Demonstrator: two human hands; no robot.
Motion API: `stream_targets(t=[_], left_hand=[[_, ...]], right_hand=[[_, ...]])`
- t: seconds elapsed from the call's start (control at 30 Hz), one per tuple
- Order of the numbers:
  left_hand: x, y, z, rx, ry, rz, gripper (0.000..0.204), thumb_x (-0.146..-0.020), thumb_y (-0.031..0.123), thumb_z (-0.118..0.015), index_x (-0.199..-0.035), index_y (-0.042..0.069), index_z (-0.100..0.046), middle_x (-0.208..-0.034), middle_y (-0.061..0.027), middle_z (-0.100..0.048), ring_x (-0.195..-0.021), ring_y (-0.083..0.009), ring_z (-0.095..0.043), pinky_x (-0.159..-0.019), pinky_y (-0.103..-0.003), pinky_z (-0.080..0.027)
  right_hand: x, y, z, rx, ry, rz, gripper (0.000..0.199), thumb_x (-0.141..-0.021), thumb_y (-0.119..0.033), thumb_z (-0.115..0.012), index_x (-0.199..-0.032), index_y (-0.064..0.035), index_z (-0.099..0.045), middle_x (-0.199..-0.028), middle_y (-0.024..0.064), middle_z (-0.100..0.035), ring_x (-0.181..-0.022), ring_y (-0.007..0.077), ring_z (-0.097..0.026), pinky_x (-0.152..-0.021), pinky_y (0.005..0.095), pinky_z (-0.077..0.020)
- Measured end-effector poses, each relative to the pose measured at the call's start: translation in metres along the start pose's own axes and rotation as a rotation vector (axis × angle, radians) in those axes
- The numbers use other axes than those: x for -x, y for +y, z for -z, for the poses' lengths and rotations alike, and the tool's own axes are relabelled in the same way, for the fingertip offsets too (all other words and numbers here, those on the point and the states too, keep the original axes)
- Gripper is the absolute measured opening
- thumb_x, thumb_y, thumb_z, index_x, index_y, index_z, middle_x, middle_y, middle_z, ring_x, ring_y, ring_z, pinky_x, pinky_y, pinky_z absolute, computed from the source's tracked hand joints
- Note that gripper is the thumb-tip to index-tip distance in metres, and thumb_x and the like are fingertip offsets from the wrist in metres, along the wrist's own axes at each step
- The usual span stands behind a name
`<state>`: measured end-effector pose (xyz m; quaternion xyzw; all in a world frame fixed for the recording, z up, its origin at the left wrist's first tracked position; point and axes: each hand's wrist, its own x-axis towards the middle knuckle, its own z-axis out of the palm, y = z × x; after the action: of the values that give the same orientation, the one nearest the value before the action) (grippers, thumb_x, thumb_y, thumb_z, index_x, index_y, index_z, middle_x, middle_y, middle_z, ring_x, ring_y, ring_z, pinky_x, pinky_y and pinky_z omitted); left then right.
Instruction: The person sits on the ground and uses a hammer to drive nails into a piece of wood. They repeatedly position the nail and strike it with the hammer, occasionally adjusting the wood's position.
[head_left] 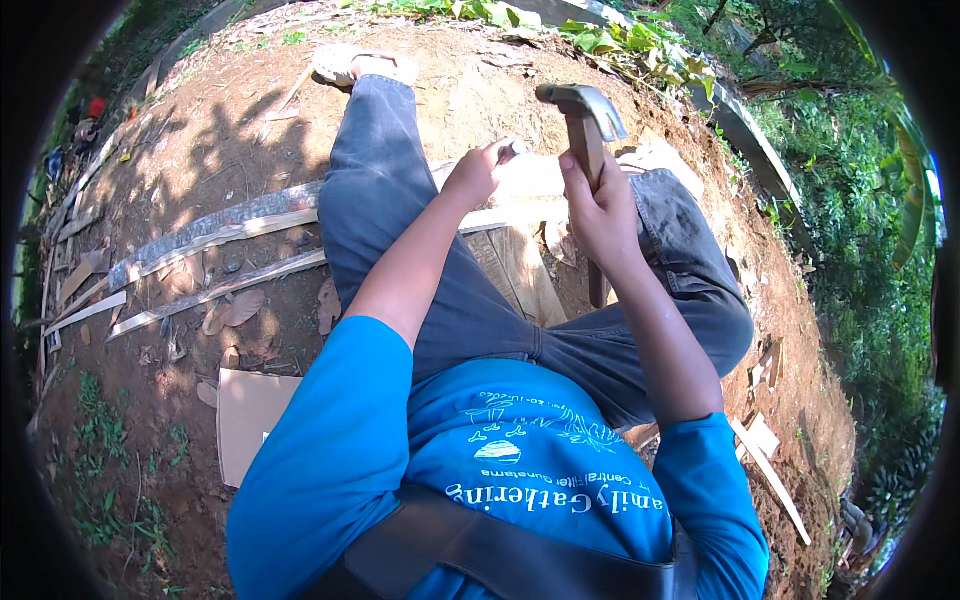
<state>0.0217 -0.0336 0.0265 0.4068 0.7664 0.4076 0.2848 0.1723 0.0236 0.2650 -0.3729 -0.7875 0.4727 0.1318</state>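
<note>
My right hand (605, 210) is wrapped round the wooden handle of a claw hammer (590, 108), held upright with its metal head above the fist. The lower end of the handle shows below my wrist. My left hand (472, 180) is closed round a slim tool with a round, dark end (514, 149); its lower part is hidden, so I cannot tell its kind. Beneath both hands a pale, sunlit length of wood (530, 190) lies across between my legs. The hammer head is raised to the right of the left hand, apart from the tool.
A bark-edged plank (215, 230) and a thin strip (220, 291) lie on the dirt at left. Short boards (515, 270) rest between my legs. Cardboard (250, 415) is by my left elbow, wood offcuts (775, 480) at right. A low concrete edge (765, 150) borders the plants.
</note>
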Motion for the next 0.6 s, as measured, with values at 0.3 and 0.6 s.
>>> stream_targets(t=[0.3,0.6], left_hand=[[-0.003,0.013,0.001,0.054,-0.039,-0.005,0.022,-0.096,0.015,-0.056,-0.114,0.003,-0.059,-0.096,-0.0188,-0.068,-0.09,-0.0351,-0.065,-0.079,-0.041,-0.05],[-0.014,-0.007,0.004,-0.192,-0.007,-0.175,0.024,-0.084,0.002,-0.055,-0.108,0.002,-0.06,-0.087,-0.0179,-0.065,-0.081,-0.0332,-0.064,-0.078,-0.038,-0.051]], right_hand=[[0.006,0.007,-0.001,0.061,0.041,0.034,0.029,-0.097,-0.024,-0.059,-0.101,0.0047,-0.059,-0.078,0.02,-0.065,-0.072,0.0273,-0.065,-0.069,0.0387,-0.0488],[0.003,0.053,0.015,-0.024,-0.038,-0.092,0.029,-0.1,-0.031,-0.061,-0.09,-0.0039,-0.057,-0.065,0.0009,-0.053,-0.055,0.0104,-0.051,-0.053,0.0292,-0.0413]])
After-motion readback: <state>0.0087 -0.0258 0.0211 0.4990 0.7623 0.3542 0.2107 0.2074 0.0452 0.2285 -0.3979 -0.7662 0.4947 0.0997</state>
